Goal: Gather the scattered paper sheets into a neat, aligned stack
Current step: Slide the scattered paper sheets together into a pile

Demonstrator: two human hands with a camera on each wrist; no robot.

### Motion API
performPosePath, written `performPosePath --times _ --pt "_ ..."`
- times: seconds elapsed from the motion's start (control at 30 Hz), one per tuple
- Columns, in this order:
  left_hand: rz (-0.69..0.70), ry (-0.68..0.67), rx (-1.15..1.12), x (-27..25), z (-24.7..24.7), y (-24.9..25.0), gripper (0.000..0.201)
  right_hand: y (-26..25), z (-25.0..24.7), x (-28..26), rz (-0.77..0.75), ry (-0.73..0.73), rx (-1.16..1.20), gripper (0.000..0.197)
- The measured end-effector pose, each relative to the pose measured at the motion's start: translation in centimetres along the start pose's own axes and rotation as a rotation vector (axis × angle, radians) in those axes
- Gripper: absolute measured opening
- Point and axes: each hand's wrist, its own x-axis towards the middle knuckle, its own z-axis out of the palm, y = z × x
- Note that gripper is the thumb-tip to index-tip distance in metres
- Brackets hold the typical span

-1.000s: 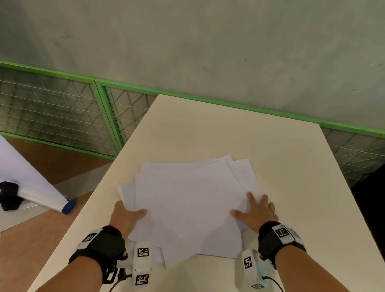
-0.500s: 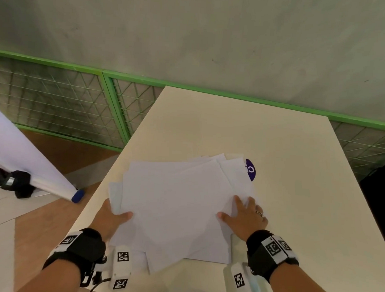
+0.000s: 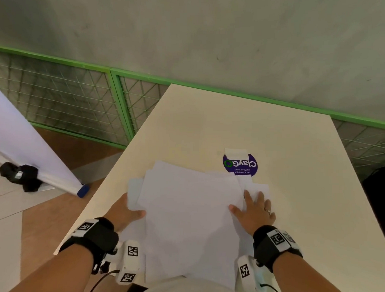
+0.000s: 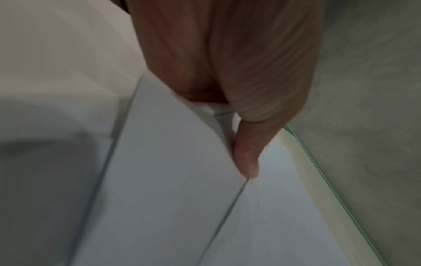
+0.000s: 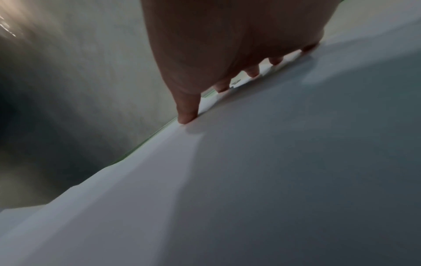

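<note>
Now, scene: a cream table [image 3: 264, 131] stands against a grey wall, and the person works at its near edge.
Paper sheets: the white paper sheets [image 3: 189, 211] lie fanned and overlapping on the table, not aligned, with corners sticking out at 11 and 1 o'clock of the pile.
Left hand: the left hand [image 3: 124, 213] is at 9 o'clock of the pile; its thumb lies on top of the sheets and the fingers go under the edge, so it pinches the paper.
Right hand: the right hand [image 3: 253, 210] lies flat at 3 o'clock of the pile, with fingers straight and spread, pressing on the sheets.
Sticker: a round purple sticker [image 3: 240, 165] is on the table at 1 o'clock of the pile, partly covered by a sheet corner.
Floor side: a white roll with a blue cap [image 3: 83, 191] lies at 9 o'clock, beside the table.
</note>
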Motion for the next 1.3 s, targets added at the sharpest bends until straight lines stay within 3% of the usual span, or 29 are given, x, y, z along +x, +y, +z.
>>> performPosePath --times 0.2,0.4,0.5,0.73,0.83,0.9,1.07,1.23,1.3 --pt "0.055 -0.095 -0.017 0.2 3.2 3.2 0.064 3.7 -1.2 0.1 0.129 -0.001 0.088 0.081" --pt "0.093 -0.078 -0.013 1.2 6.6 5.5 0.074 9.0 -2.4 -0.6 0.467 0.039 0.302 0.102" --pt "0.088 -0.021 -0.014 1.7 7.3 5.9 0.086 9.9 -2.6 -1.1 0.443 -0.012 0.268 0.105" --pt "0.089 0.04 -0.078 2.2 8.1 6.5 0.086 9.7 -4.9 0.0 0.238 -0.122 0.442 0.098" --pt "0.119 0.01 -0.115 2.5 8.1 6.6 0.102 8.6 -5.2 0.5 0.144 -0.182 0.499 0.095" --pt "0.18 -0.044 -0.081 2.3 8.6 7.0 0.116 7.7 -5.0 0.7 0.128 -0.195 0.381 0.103" --pt "0.216 -0.106 -0.123 1.4 9.7 7.4 0.119 7.2 -4.0 0.6 0.131 -0.145 0.18 0.106" --pt "0.068 0.067 -0.18 2.0 8.1 6.4 0.106 9.8 -4.3 -0.3 0.369 -0.057 0.275 0.101" --pt "0.043 0.077 -0.154 2.0 7.8 6.3 0.098 10.4 -4.1 -0.7 0.394 -0.06 0.307 0.101"
